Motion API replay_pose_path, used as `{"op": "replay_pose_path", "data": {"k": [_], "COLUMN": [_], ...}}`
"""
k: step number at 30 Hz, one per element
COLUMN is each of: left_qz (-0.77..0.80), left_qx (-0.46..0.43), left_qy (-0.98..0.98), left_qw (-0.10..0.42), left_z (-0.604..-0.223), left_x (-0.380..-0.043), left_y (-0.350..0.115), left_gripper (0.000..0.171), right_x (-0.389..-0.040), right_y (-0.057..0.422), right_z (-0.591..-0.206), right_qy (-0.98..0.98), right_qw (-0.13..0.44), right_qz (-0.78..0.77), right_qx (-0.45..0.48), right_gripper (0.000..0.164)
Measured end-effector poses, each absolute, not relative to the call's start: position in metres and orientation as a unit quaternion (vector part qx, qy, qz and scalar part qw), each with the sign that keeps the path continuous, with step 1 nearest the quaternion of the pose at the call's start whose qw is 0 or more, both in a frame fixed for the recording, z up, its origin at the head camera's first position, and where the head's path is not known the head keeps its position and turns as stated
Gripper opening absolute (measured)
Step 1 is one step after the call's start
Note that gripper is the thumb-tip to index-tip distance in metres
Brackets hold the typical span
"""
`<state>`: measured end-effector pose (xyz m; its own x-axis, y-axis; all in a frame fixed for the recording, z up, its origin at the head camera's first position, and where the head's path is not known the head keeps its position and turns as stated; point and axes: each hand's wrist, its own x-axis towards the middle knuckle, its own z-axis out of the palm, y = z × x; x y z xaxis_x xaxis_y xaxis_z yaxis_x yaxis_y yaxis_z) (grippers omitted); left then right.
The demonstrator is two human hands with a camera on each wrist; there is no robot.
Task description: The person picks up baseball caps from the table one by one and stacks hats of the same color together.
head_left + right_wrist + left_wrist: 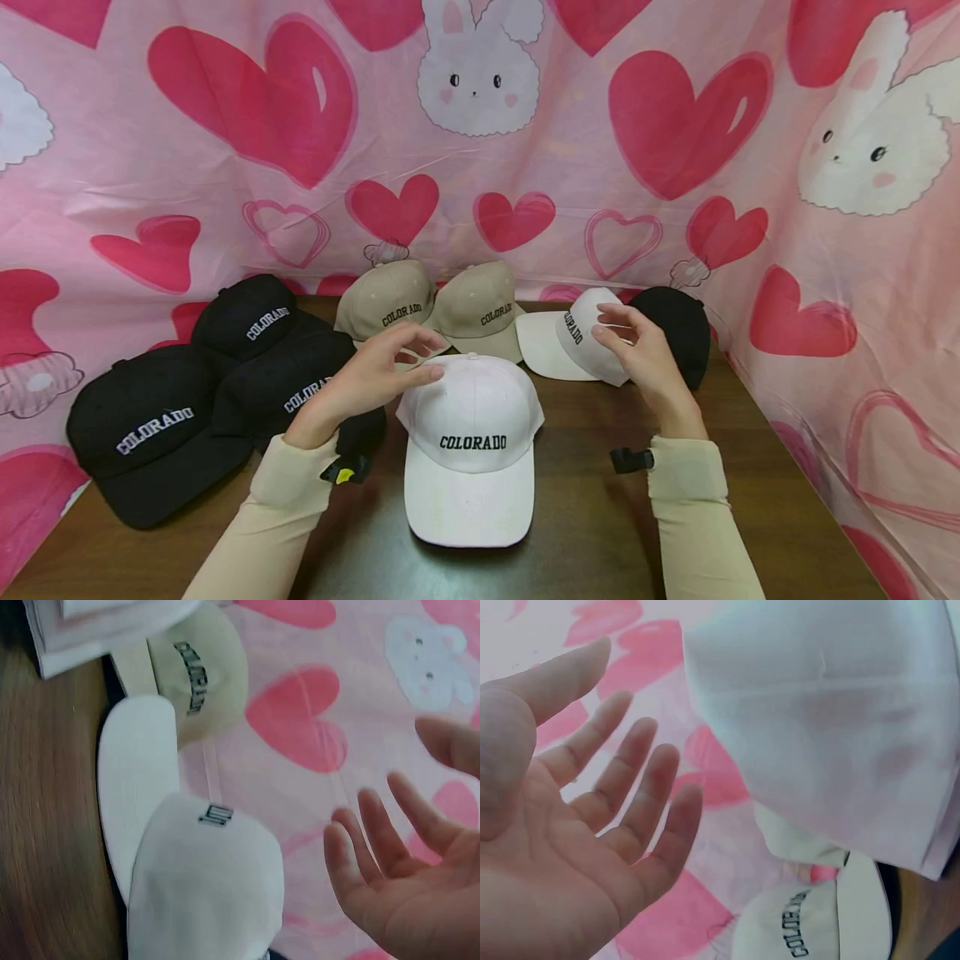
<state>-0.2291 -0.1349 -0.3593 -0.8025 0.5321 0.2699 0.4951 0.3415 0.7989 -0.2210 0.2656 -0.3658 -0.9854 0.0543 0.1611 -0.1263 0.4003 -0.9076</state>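
A white baseball cap (471,454) with dark COLORADO lettering sits upright on the wooden table, its brim toward me. My left hand (375,371) hovers by the cap's upper left, thumb near the crown in the head view. The left wrist view shows that palm bare and its fingers relaxed beside the white crown (832,742). To the right, my right hand (647,354) is raised and overlaps a second white cap (558,346) in the head view. From the right wrist, the fingers (386,832) look loosely spread and hold nothing, apart from that white cap (206,885).
Several black COLORADO caps (153,425) cluster on the left. Two beige caps (386,300) stand along the back, and a black cap (671,329) lies at the back right. Pink heart-and-bunny cloth (465,167) hangs around the wooden table (592,525).
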Motion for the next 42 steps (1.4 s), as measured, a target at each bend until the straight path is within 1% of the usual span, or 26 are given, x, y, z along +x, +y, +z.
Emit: {"op": "replay_pose_path", "data": {"k": [3,5,10,16,23,25,32,36,42], "left_qz": [0.48,0.483,0.492,0.495,0.462,0.452,0.447,0.449,0.456], "left_qx": [0.329,0.336,0.352,0.369,0.384,0.388,0.393,0.391,0.387], "left_qy": [0.813,0.809,0.796,0.786,0.796,0.798,0.799,0.799,0.797], "left_qw": [-0.004,-0.013,-0.025,-0.041,-0.08,-0.088,-0.089,-0.087,-0.082], "left_z": [-0.357,-0.356,-0.356,-0.36,-0.363,-0.363,-0.363,-0.364,-0.365], "left_x": [-0.225,-0.222,-0.216,-0.214,-0.213,-0.212,-0.211,-0.211,-0.211], "left_y": [-0.129,-0.125,-0.113,-0.103,-0.097,-0.096,-0.093,-0.093,-0.093], "left_gripper": [0.036,0.035,0.034,0.034,0.036,0.037,0.038,0.039,0.038], "right_x": [-0.222,-0.223,-0.228,-0.234,-0.24,-0.241,-0.247,-0.25,-0.253], "right_y": [0.276,0.283,0.296,0.303,0.305,0.306,0.306,0.302,0.291], "right_z": [-0.37,-0.374,-0.385,-0.396,-0.408,-0.412,-0.422,-0.425,-0.428], "right_qy": [-0.822,-0.818,-0.806,-0.791,-0.763,-0.749,-0.712,-0.712,-0.695], "right_qw": [0.12,0.133,0.13,0.1,0.063,0.045,-0.023,-0.027,-0.001], "right_qz": [0.556,0.559,0.568,0.586,0.623,0.64,0.681,0.678,0.695], "right_qx": [-0.013,-0.04,-0.101,-0.14,-0.163,-0.165,-0.172,-0.179,-0.183], "right_gripper": [0.055,0.054,0.058,0.068,0.078,0.081,0.087,0.086,0.076]}}
